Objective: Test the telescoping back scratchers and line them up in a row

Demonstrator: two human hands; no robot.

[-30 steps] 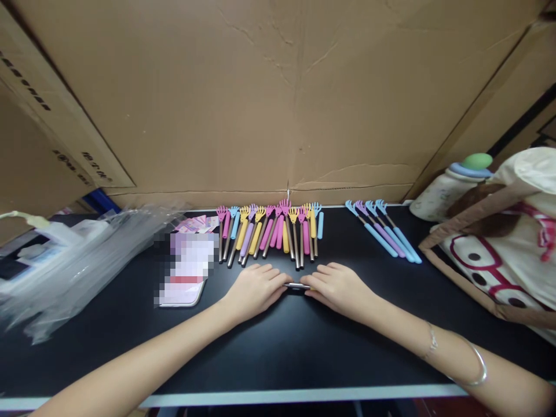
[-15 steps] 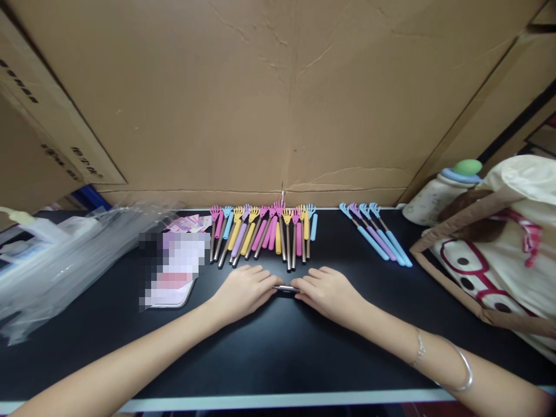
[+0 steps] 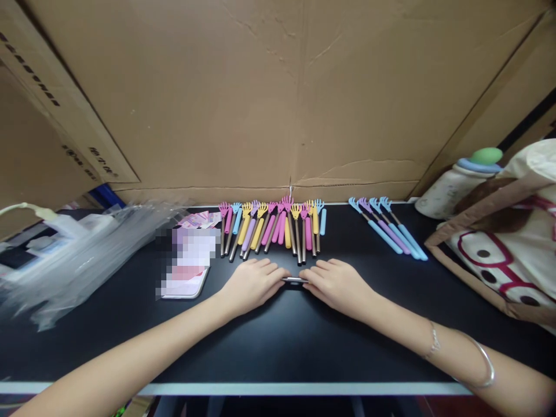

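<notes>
Metal rod: here it is, the slim metal rod (image 3: pixel 295 280) lying level at front centre, bridging the gap between two hands, just nearer the person than the row of scratchers; both its ends vanish under fingers, so what sits on them cannot be told.
Left hand: the left hand (image 3: pixel 254 284) has one end, thumb and forefinger pinching, the other fingers bunched close alongside.
Right hand: the right hand (image 3: pixel 336 289) mirrors it at the other end, fingertips pinching, fingers pressed together, a bangle (image 3: pixel 484 365) up the forearm.
Grip to favour: it looks like a job for two steady pinches, wrists level, both hands on one line; any push or pull is best run straight along the rod, since a sideways lean could bend it or slip the fingers.
Row of scratchers: straight ahead, the scratchers (image 3: pixel 278 227), claws away, coloured tubes beside or across their rods; knuckles sit near the rod ends, so elbows kept low would spare the line-up.
Handled four: off to the right, four scratchers with coloured handles (image 3: pixel 393 236) lie slanted, well apart from the fingers.
</notes>
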